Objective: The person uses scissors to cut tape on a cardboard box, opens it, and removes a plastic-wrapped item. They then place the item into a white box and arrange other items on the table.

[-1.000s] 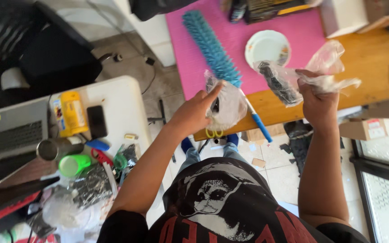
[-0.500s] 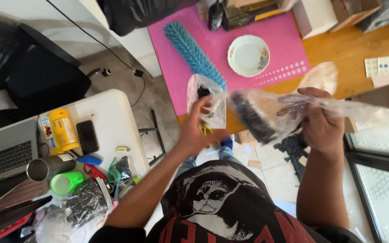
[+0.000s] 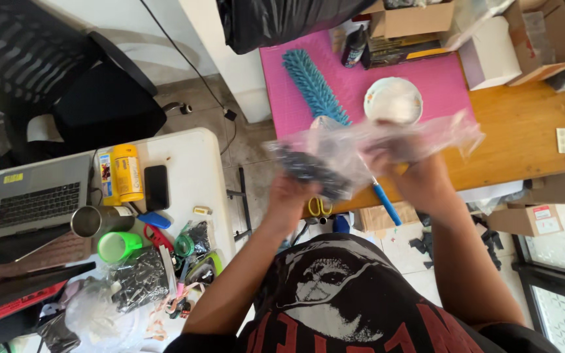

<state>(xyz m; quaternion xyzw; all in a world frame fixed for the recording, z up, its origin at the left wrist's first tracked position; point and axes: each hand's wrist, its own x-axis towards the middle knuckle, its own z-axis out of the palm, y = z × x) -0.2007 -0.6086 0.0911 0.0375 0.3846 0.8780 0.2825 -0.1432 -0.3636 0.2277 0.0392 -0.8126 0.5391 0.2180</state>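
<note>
Both hands, the left hand (image 3: 290,195) and right hand (image 3: 420,180), grip a crinkled clear plastic bag (image 3: 367,150) of dark pieces, held above the wooden table's (image 3: 524,131) near edge, near the blue bristle brush (image 3: 313,85).

A clear plastic bag (image 3: 374,147) is held up in the air between two hands, above the near edge of a wooden table and a pink mat. The bag is thin, crinkled and see-through, stretched roughly sideways and blurred. Its left end bulges with a clump of small dark pieces (image 3: 312,171), too blurred to identify. The left hand (image 3: 289,196) grips the bag from below at that dark, filled end. The right hand (image 3: 420,180) grips the bag nearer its middle, and the emptier right end flares out loose past the fingers towards the table.
</note>
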